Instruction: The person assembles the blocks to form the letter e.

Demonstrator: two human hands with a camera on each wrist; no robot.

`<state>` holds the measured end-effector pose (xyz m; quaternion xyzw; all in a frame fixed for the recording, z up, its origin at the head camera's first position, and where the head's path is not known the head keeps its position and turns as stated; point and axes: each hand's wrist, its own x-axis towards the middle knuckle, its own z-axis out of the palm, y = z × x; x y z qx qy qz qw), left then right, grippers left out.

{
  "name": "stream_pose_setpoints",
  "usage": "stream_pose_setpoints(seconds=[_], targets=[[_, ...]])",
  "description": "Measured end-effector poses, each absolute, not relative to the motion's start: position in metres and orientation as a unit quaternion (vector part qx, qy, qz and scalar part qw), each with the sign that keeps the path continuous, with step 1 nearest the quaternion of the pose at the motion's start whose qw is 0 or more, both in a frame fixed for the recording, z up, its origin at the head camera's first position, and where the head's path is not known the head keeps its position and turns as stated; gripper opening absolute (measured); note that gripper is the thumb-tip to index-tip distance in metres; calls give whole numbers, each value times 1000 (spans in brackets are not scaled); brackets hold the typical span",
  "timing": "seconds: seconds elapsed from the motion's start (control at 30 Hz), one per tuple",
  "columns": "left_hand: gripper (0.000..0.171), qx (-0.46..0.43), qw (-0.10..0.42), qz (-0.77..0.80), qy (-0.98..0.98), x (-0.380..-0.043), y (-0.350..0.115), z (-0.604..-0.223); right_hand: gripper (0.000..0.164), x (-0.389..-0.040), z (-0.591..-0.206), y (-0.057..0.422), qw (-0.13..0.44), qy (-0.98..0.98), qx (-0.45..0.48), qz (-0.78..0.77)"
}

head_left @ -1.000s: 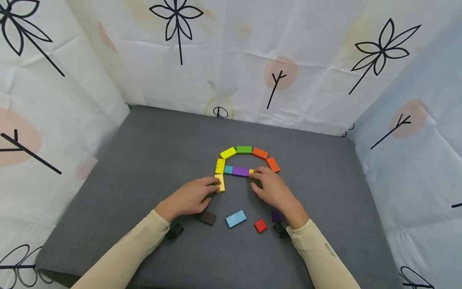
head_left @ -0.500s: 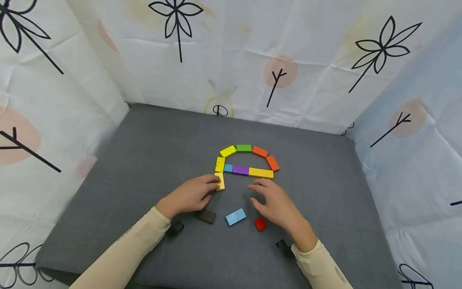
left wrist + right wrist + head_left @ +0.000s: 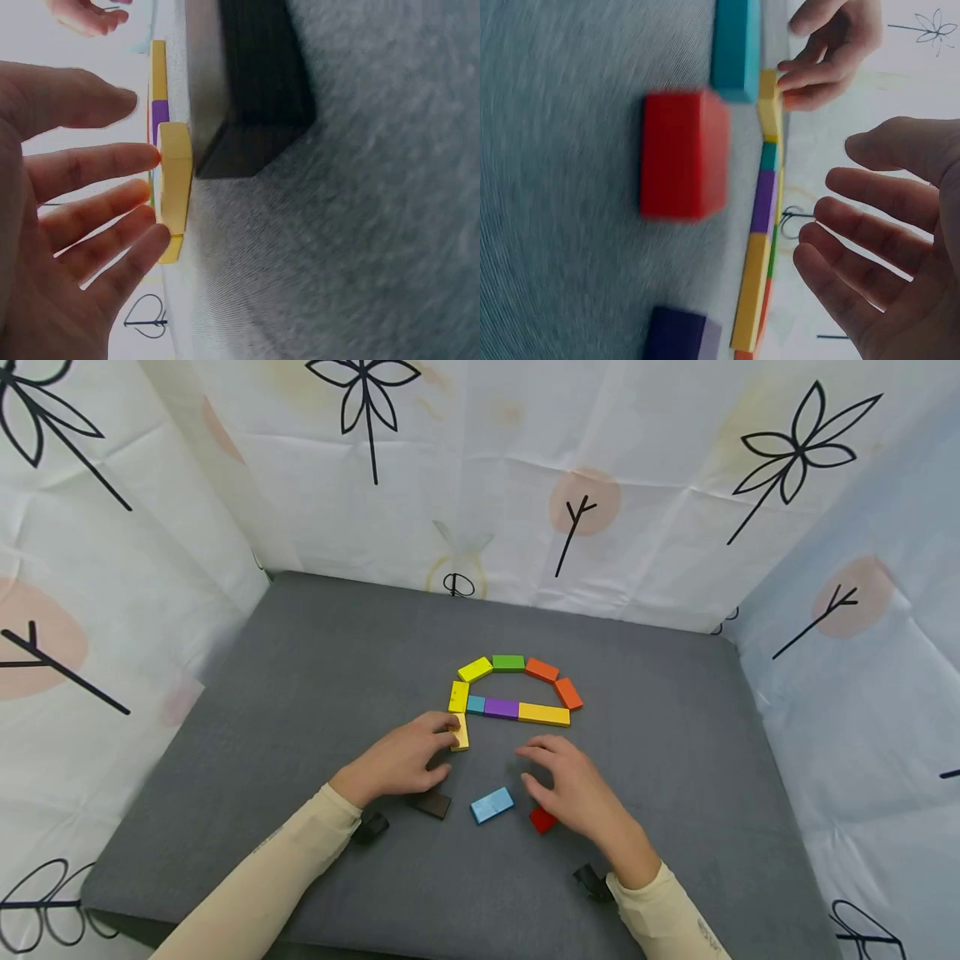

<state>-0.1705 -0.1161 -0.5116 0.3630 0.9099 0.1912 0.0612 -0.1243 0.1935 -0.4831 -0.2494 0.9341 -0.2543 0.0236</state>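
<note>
My left hand (image 3: 405, 756) touches a pale yellow block (image 3: 462, 737) with its fingertips; in the left wrist view the fingers (image 3: 112, 161) are nearly straight against its face. The block stands at the lower left end of an arch of toy blocks: two yellow, one green (image 3: 508, 663), two orange (image 3: 568, 693). Across the arch runs a row of teal (image 3: 476, 704), purple (image 3: 501, 708) and long golden-yellow (image 3: 544, 715) blocks. My right hand (image 3: 572, 783) hovers below that row, fingers relaxed and holding nothing, partly over a red block (image 3: 542, 821).
Nearer me on the grey table (image 3: 480, 893) lie a light blue block (image 3: 492, 806) and a dark brown block (image 3: 432, 804). A dark purple block (image 3: 676, 334) shows in the right wrist view. A patterned white cloth (image 3: 480, 468) surrounds the table's back and sides.
My right hand has drawn back toward me from the golden-yellow block, which now shows in full, and covers part of the red block. My left fingers stay at the pale yellow block.
</note>
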Motion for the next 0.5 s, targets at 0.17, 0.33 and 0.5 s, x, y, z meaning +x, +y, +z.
stream_pose_setpoints(seconds=[0.17, 0.33, 0.5], targets=[[39, 334, 36, 219, 916, -165, -119, -513, 44, -147, -486, 199, 18, 944, -244, -223], [54, 282, 9, 246, 927, -145, -126, -512, 52, -169, -492, 202, 20, 951, -243, -188], [66, 215, -14, 281, 935, -113, -133, -516, 52, -183, -498, 200, 23, 954, -243, -173]])
